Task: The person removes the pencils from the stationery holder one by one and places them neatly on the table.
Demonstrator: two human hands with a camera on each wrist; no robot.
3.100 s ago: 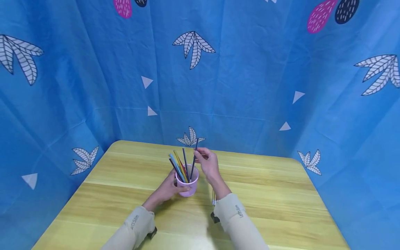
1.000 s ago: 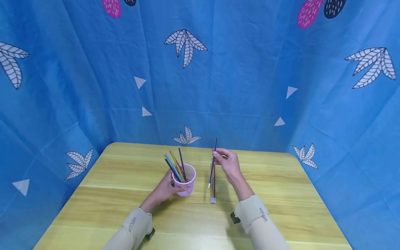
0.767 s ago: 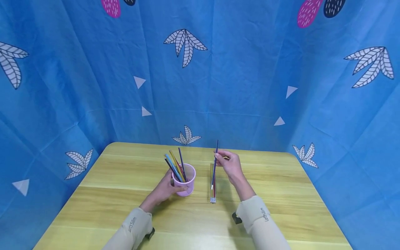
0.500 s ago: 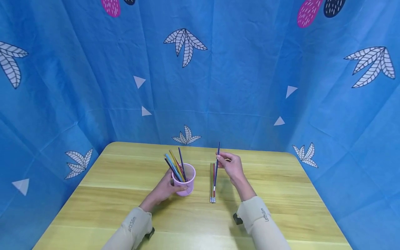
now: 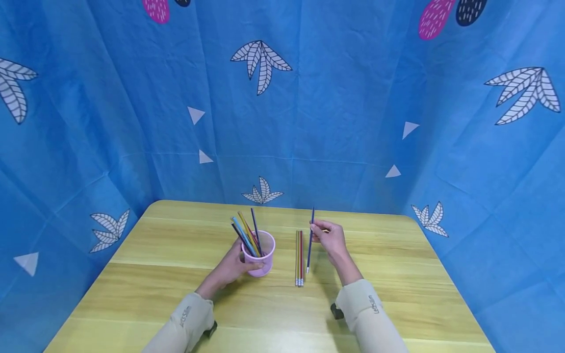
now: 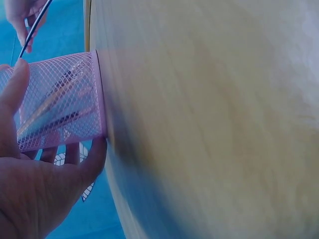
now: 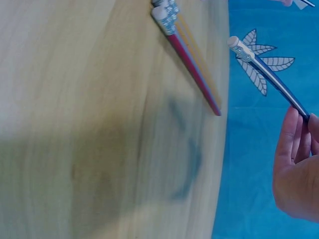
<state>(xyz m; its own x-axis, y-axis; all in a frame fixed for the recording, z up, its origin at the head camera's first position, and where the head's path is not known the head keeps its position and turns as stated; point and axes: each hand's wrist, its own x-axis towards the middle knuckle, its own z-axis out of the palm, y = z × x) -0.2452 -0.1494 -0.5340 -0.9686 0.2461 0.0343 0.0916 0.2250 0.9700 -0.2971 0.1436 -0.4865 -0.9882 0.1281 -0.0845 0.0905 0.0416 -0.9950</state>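
Note:
My left hand [image 5: 232, 266] grips a pink mesh pencil cup [image 5: 260, 267] around its side, thumb across the front. Several pencils lean to the left inside the cup; one dark blue pencil [image 5: 255, 225] stands a bit steeper than the others. Between thumb and fingertips my right hand [image 5: 332, 239] pinches a blue pencil [image 5: 310, 245], its white eraser end pointing down and toward me. In the right wrist view that pencil [image 7: 274, 77] shows a metal band below the eraser. Just left of it, several pencils [image 5: 299, 257] lie side by side on the table, eraser ends toward me.
The wooden table [image 5: 375, 274] has a rounded back edge close to a blue patterned curtain [image 5: 344, 122], which also hangs along both sides. Beige sleeves [image 5: 366, 309] cover both forearms, with a dark device at each wrist.
The right hand has taken the blue pencil from the cup, carried it right over the lying pencils and lowered it to their right side. The left hand keeps its hold on the cup.

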